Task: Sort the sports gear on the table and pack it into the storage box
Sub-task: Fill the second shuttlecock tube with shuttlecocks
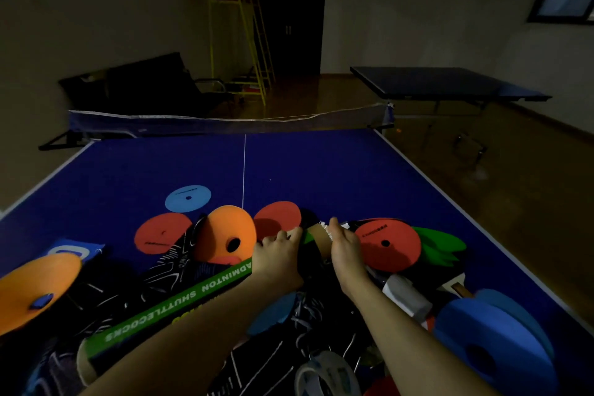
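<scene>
A long green shuttlecock tube (180, 302) printed "BADMINTON SHUTTLECOCKS" lies slantwise across the gear pile. My left hand (278, 255) grips its far end. My right hand (345, 247) is closed at the tube's open mouth, where white shuttlecock feathers (326, 228) show. Flat foam discs lie around: a light blue disc (188, 199), a red disc (162, 233), an orange disc (226, 235) tilted up, another red disc (278, 222) behind my hands and a third red disc (387, 244) at right. No storage box is in view.
Everything sits on a blue table-tennis table (321, 170) with its net (225, 122) across the far end. Black patterned bags (173, 264) fill the near pile. A big orange disc (35, 289) lies near left, blue foam discs (491, 341) near right, green foam shapes (440, 246) beside them.
</scene>
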`<state>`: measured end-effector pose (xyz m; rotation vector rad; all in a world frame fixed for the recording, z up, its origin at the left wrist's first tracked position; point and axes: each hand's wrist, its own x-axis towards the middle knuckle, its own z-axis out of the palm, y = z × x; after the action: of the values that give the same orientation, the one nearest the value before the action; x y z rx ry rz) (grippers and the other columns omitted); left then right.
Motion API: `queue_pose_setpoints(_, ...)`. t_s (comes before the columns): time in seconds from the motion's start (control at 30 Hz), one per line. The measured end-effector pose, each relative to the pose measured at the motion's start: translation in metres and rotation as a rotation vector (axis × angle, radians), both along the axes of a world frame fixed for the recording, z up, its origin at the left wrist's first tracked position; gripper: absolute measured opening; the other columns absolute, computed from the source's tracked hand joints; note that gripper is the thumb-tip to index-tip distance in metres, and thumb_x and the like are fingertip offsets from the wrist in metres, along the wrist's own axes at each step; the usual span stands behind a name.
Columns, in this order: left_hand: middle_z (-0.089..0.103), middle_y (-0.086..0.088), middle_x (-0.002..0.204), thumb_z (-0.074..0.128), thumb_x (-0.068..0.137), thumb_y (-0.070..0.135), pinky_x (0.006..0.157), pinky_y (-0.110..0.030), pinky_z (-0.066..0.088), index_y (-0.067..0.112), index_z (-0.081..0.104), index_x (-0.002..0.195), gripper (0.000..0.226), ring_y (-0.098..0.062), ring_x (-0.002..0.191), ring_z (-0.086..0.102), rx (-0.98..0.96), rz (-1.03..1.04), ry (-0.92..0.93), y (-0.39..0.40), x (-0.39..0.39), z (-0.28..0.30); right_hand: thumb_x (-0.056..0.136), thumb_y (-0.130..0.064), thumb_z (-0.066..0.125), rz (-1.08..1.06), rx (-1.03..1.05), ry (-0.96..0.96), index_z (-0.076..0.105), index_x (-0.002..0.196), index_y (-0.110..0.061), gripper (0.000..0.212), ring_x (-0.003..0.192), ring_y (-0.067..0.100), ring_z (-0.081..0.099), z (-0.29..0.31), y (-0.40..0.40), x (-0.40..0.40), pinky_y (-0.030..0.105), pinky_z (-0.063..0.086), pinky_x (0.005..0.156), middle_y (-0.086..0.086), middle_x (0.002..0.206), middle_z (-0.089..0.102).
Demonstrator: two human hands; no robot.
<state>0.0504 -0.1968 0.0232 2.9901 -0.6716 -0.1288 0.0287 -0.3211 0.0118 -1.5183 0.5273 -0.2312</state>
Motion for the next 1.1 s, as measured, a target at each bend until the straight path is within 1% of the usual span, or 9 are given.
queue_pose_setpoints(0.1,0.044,-0.006,0.132,0.069,0.078,0.045,0.095,-0.042,0.038,0.023,0.016,0.145,0.088,-0.033,0.121,0.046,-0.006,0.007,0.002,0.0,0.002,-0.001,0.098,-0.034,0.043,0.028,-0.045,-0.035,0.067,0.099,-0.01,0.034,0.097,0.023,0.065,-0.004,0.005,0.002,0.046,0.05,0.092,0.009,0.1,0.069)
queue_pose_setpoints(0.2,0.044,-0.006,0.132,0.068,0.078,0.046,0.095,-0.043,0.038,0.023,0.017,0.144,0.087,-0.033,0.12,0.046,-0.009,0.023,0.012,-0.001,0.005,-0.005,0.099,-0.029,0.043,0.052,-0.15,-0.058,0.066,0.094,-0.008,0.032,0.092,0.026,0.064,-0.012,0.007,0.004,0.045,0.05,0.089,0.01,0.093,0.069)
queue_pose_setpoints(0.33,0.042,-0.007,0.136,0.069,0.078,0.042,0.096,-0.043,0.038,0.022,0.016,0.145,0.088,-0.033,0.123,0.045,0.003,0.043,0.055,0.0,0.008,-0.009,0.098,-0.034,0.041,0.038,-0.503,0.02,0.067,0.09,-0.011,0.035,0.097,0.028,0.06,-0.024,0.002,0.014,0.044,0.045,0.091,0.011,0.098,0.066)
queue_pose_setpoints(0.4,0.041,-0.007,0.136,0.07,0.078,0.039,0.096,-0.042,0.038,0.022,0.017,0.145,0.087,-0.033,0.123,0.044,0.021,0.047,0.063,0.0,0.009,-0.011,0.099,-0.033,0.039,0.071,-0.605,0.089,0.067,0.096,-0.01,0.036,0.104,0.03,0.055,-0.028,-0.001,0.017,0.042,0.04,0.096,0.014,0.107,0.061)
queue_pose_setpoints(0.57,0.042,-0.006,0.135,0.07,0.077,0.041,0.089,-0.04,0.04,0.023,0.017,0.144,0.088,-0.033,0.12,0.046,-0.008,0.066,0.097,0.005,0.018,-0.016,0.097,-0.016,0.041,0.076,-0.652,0.023,0.065,0.11,-0.008,0.028,0.112,0.029,0.051,-0.043,-0.022,0.017,0.043,0.038,0.099,0.01,0.116,0.059)
queue_pose_setpoints(0.67,0.042,-0.006,0.135,0.07,0.078,0.042,0.087,-0.041,0.041,0.023,0.018,0.144,0.086,-0.034,0.12,0.046,-0.038,0.085,0.139,0.008,0.022,-0.02,0.093,-0.011,0.043,0.231,-0.916,0.201,0.065,0.112,-0.014,0.029,0.125,0.023,0.039,-0.052,-0.042,0.015,0.033,0.028,0.101,-0.005,0.137,0.047)
queue_pose_setpoints(0.77,0.04,-0.006,0.138,0.068,0.078,0.042,0.086,-0.042,0.041,0.022,0.017,0.144,0.086,-0.035,0.12,0.046,-0.046,0.087,0.158,0.009,0.024,-0.026,0.093,-0.017,0.042,0.421,-1.094,0.37,0.062,0.117,-0.025,0.032,0.133,0.022,0.027,-0.053,-0.049,0.012,0.036,0.021,0.105,-0.012,0.152,0.027)
queue_pose_setpoints(0.93,0.042,-0.007,0.135,0.067,0.079,0.042,0.085,-0.043,0.043,0.021,0.015,0.145,0.087,-0.034,0.118,0.048,-0.049,0.113,0.178,0.008,0.028,-0.034,0.091,-0.014,0.039,0.478,-1.124,0.5,0.05,0.132,-0.024,0.045,0.137,0.019,0.022,-0.06,-0.051,0.015,0.042,0.011,0.112,-0.007,0.15,0.032)
queue_pose_setpoints(1.1,0.044,-0.007,0.13,0.068,0.08,0.037,0.084,-0.042,0.043,0.024,0.012,0.147,0.089,-0.033,0.115,0.049,-0.023,0.101,0.18,0.012,0.032,-0.04,0.092,-0.009,0.04,0.373,-1.192,0.411,0.052,0.13,-0.021,0.042,0.134,0.013,0.03,-0.062,-0.05,0.011,0.037,0.017,0.107,-0.007,0.14,0.045)
